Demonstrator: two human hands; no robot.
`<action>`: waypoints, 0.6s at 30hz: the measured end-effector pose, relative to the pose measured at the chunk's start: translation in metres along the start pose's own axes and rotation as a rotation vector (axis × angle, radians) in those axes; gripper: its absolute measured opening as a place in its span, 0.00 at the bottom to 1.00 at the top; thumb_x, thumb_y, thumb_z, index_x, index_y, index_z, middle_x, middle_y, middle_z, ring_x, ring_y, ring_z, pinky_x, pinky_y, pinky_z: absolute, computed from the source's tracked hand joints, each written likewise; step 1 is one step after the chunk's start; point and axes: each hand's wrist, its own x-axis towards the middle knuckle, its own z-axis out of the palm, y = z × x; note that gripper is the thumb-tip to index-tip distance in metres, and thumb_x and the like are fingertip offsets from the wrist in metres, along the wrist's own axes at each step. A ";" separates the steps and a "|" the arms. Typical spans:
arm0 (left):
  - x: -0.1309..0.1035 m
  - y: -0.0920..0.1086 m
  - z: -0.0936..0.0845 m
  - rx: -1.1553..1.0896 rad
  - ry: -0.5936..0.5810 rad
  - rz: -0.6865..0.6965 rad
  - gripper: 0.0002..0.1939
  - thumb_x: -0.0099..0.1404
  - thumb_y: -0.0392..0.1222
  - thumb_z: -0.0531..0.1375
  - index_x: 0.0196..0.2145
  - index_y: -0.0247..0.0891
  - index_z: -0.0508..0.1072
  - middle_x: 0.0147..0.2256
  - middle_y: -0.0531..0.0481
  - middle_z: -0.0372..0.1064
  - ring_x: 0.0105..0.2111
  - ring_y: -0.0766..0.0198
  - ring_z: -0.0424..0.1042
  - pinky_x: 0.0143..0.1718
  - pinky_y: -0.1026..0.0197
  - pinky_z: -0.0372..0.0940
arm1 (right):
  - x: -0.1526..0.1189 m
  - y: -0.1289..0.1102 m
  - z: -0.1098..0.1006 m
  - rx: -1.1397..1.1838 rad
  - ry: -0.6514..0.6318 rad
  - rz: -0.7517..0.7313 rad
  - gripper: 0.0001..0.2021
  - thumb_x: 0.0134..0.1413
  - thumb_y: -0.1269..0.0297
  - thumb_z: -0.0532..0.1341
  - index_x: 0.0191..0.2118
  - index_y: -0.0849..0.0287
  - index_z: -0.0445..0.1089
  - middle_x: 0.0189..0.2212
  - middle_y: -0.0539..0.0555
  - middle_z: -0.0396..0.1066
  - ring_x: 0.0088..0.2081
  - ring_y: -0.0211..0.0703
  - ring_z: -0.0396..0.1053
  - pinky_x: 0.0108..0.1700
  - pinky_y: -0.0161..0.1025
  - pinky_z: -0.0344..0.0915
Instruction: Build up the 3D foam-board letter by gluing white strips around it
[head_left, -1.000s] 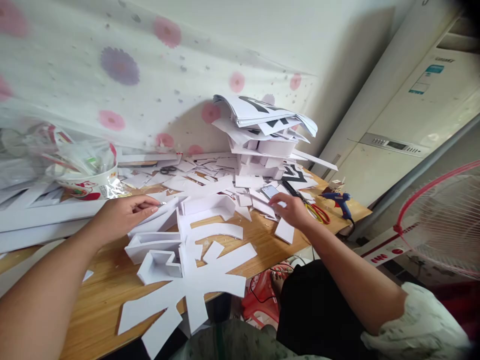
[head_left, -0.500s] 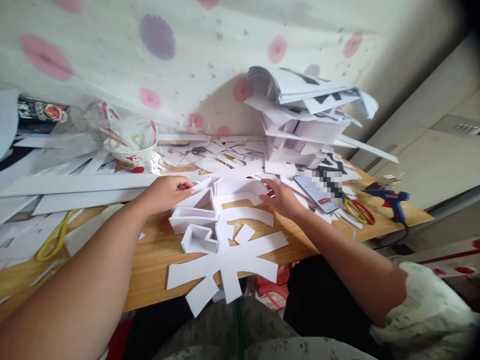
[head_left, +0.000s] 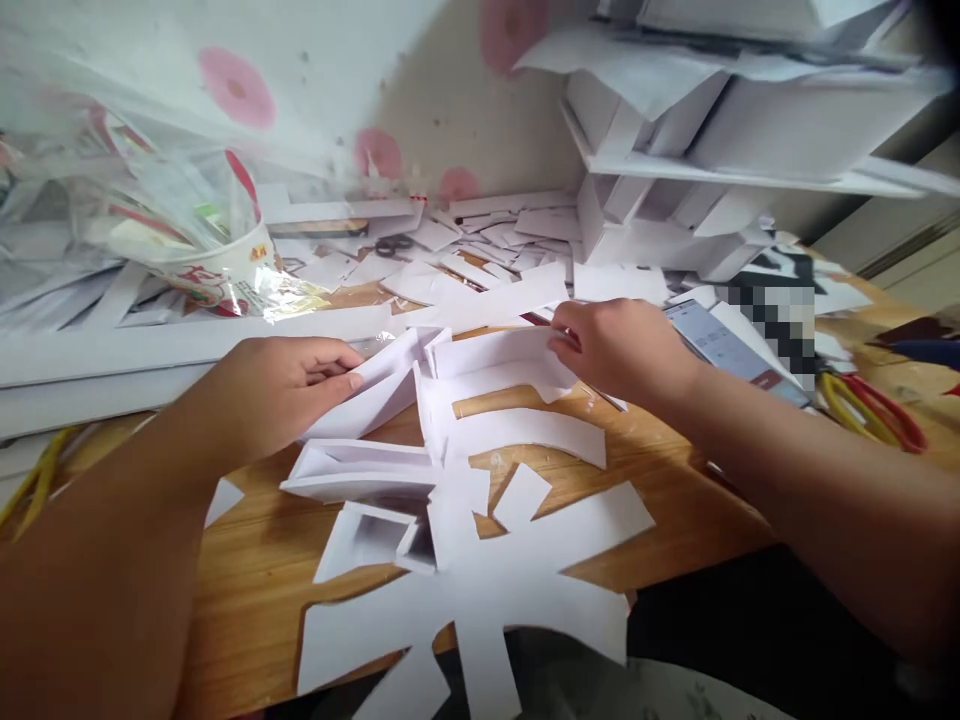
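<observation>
- The left hand (head_left: pixel 289 395) is clamped on a slanting white panel (head_left: pixel 367 390), thumb in front and fingers behind its upper edge.
- The right hand (head_left: pixel 622 345), well apart from the left, pinches the right end of an upright white strip (head_left: pixel 499 358).
- Panel and strip stand at the far end of a flat white cut-out (head_left: pixel 487 560), which lies on the wooden worktop (head_left: pixel 247 580) and juts over its near edge.
- Two open-topped white forms, one an angular box (head_left: pixel 371 540), sit along the cut-out's left side.
- A phone (head_left: pixel 724 345) lies beyond the right wrist.
</observation>
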 end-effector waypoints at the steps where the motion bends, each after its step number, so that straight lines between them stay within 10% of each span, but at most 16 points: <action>1: 0.000 0.000 0.000 0.050 -0.033 -0.006 0.19 0.55 0.58 0.56 0.34 0.44 0.79 0.30 0.58 0.77 0.28 0.61 0.71 0.29 0.64 0.58 | 0.000 0.000 -0.003 -0.072 -0.025 -0.021 0.11 0.57 0.63 0.55 0.34 0.59 0.74 0.24 0.55 0.71 0.26 0.47 0.68 0.26 0.37 0.47; 18: -0.001 0.008 0.004 -0.044 -0.091 0.025 0.17 0.63 0.55 0.54 0.36 0.43 0.78 0.36 0.56 0.77 0.35 0.59 0.72 0.34 0.64 0.61 | -0.017 0.015 -0.017 -0.127 -0.182 -0.153 0.12 0.59 0.60 0.56 0.29 0.57 0.72 0.22 0.55 0.71 0.21 0.42 0.62 0.26 0.37 0.42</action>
